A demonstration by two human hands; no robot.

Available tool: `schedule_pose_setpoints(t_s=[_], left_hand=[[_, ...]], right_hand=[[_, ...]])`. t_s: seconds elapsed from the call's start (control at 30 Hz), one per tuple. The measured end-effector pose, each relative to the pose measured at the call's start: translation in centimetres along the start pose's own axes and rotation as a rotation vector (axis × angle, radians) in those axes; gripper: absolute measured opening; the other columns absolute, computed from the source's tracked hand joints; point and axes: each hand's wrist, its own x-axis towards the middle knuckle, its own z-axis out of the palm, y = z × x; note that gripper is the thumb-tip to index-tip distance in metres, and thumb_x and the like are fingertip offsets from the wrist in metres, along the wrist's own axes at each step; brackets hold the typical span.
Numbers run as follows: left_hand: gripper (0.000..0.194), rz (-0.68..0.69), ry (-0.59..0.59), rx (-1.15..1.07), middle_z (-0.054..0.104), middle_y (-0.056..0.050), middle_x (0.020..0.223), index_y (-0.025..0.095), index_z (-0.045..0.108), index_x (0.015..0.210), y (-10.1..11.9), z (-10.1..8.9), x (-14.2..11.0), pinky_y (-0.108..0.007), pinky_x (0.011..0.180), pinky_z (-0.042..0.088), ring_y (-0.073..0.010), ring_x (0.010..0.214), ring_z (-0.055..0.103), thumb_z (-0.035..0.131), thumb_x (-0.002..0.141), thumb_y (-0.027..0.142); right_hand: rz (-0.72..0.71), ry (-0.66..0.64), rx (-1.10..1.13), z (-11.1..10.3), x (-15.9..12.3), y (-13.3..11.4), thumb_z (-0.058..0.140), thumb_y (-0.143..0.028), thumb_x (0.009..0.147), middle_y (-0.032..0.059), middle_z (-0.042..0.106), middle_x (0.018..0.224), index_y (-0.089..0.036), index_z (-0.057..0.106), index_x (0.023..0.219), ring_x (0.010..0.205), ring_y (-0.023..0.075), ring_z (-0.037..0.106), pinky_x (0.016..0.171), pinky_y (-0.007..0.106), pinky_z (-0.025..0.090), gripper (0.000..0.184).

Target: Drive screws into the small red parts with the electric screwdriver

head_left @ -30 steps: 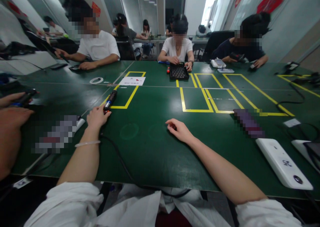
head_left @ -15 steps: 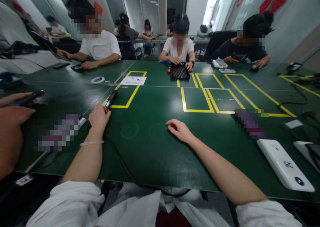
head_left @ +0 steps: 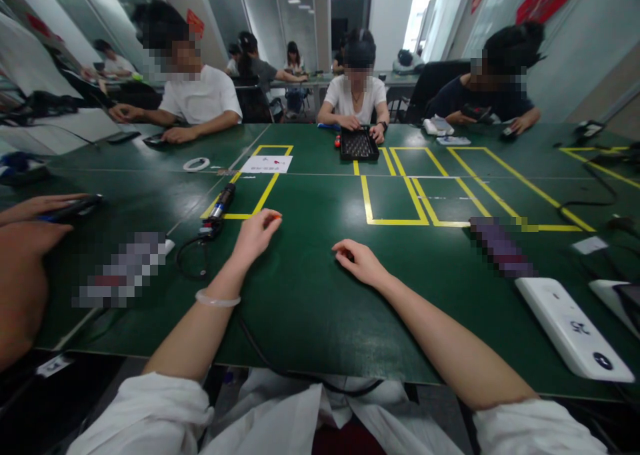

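My left hand [head_left: 254, 237] lies on the green table [head_left: 310, 295], fingers stretched forward and apart, holding nothing. It is just right of a black and blue electric screwdriver [head_left: 219, 209] that lies on the yellow tape line, with its black cable [head_left: 193, 258] looped beside it. My right hand [head_left: 358, 259] rests on the table near the middle, its fingers loosely curled under; whether they hold anything is hidden. A thin bracelet [head_left: 217, 300] sits on my left wrist.
Across the table a person sits behind a black tray [head_left: 358, 145]. A white sheet [head_left: 270, 163] and a white tape ring [head_left: 196, 163] lie at far left. A white power strip [head_left: 570, 328] is at the right. Another person's hands [head_left: 25, 241] are at my left.
My left hand has let go of the screwdriver and moved right, opening flat on the table. The screwdriver's cable now lies in a loop. My right hand has stayed put.
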Motion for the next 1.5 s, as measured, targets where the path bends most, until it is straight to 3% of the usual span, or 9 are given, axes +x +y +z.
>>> schedule_pose_setpoints(t_s=[0.1,0.2,0.3,0.4,0.57,0.77,1.03,1.27,1.5], left_hand=[[0.032,0.151,-0.224,-0.215,0.066,-0.006,0.104,0.020,0.066,0.109,4.7,2.1,-0.8,-0.031,0.082,0.047,-0.0185,0.091,0.062,0.051,0.088,0.038],[0.034,0.161,-0.422,-0.428,0.067,-0.006,0.102,0.018,0.063,0.114,7.5,3.8,-2.0,-0.030,0.082,0.048,-0.0174,0.091,0.063,0.056,0.086,0.035],[0.038,0.097,-0.546,-0.602,0.067,-0.006,0.095,0.015,0.058,0.117,8.1,5.2,-3.0,-0.029,0.079,0.049,-0.0161,0.086,0.064,0.060,0.084,0.034],[0.036,0.058,-0.593,-0.685,0.067,-0.006,0.092,0.015,0.056,0.114,7.6,6.0,-3.5,-0.029,0.077,0.049,-0.0153,0.084,0.064,0.061,0.084,0.033],[0.029,0.090,-0.498,-0.657,0.065,-0.007,0.100,0.016,0.057,0.107,7.6,6.1,-3.9,-0.028,0.076,0.050,-0.0149,0.088,0.062,0.062,0.082,0.030],[0.018,0.297,-0.342,-0.367,0.063,-0.004,0.097,0.020,0.060,0.101,8.7,5.4,-4.5,-0.030,0.081,0.048,-0.0160,0.089,0.060,0.055,0.086,0.029],[0.021,0.329,-0.328,-0.327,0.066,-0.003,0.097,0.022,0.058,0.108,9.0,5.6,-5.0,-0.029,0.083,0.047,-0.0165,0.090,0.062,0.050,0.091,0.031],[0.019,0.283,-0.309,-0.293,0.067,-0.004,0.096,0.021,0.059,0.105,8.9,5.7,-4.9,-0.030,0.083,0.048,-0.0179,0.089,0.063,0.053,0.089,0.032],[0.020,0.290,-0.301,-0.292,0.066,-0.003,0.098,0.022,0.057,0.106,8.7,5.7,-4.8,-0.030,0.083,0.048,-0.0174,0.090,0.063,0.054,0.088,0.031]], right_hand=[[0.003,-0.001,0.016,0.0,-0.1,0.1,0.051,-0.020,0.088,0.0019,0.063,0.085,-0.019,0.059,0.108,0.074,0.0135,0.057,0.072,0.026,0.045,0.021],[0.000,-0.010,0.054,0.0,-0.1,0.1,0.053,-0.020,0.088,0.0005,0.063,0.085,-0.021,0.053,0.119,0.072,0.0127,0.057,0.071,0.026,0.045,0.031],[-0.025,-0.029,0.073,0.1,-0.1,-0.1,0.055,-0.021,0.087,0.0003,0.063,0.087,-0.021,0.049,0.123,0.070,0.0122,0.056,0.070,0.025,0.045,0.037],[-0.044,-0.050,0.051,0.1,-0.1,-0.3,0.056,-0.022,0.087,0.0012,0.062,0.087,-0.020,0.056,0.108,0.072,0.0129,0.057,0.069,0.025,0.044,0.021],[0.033,-0.030,0.146,0.0,0.0,-0.3,0.057,-0.028,0.088,0.0008,0.063,0.081,-0.018,0.057,0.100,0.067,0.0122,0.056,0.064,0.023,0.043,0.015],[0.091,-0.040,0.200,-0.3,0.0,-0.3,0.052,-0.038,0.093,0.0007,0.066,0.077,-0.017,0.060,0.093,0.066,0.0121,0.057,0.064,0.023,0.042,0.023],[0.078,-0.049,0.199,-0.5,0.2,-0.1,0.038,-0.040,0.098,0.0005,0.063,0.071,-0.017,0.058,0.077,0.067,0.0120,0.057,0.069,0.024,0.042,0.038],[0.110,-0.012,0.335,-0.4,0.1,-0.3,0.056,-0.042,0.089,-0.0015,0.060,0.076,-0.019,0.053,0.104,0.066,0.0117,0.054,0.063,0.023,0.043,0.028],[0.077,-0.017,0.329,-0.3,0.1,0.1,0.056,-0.036,0.088,0.0002,0.060,0.081,-0.018,0.055,0.099,0.067,0.0113,0.053,0.064,0.024,0.043,0.021]])
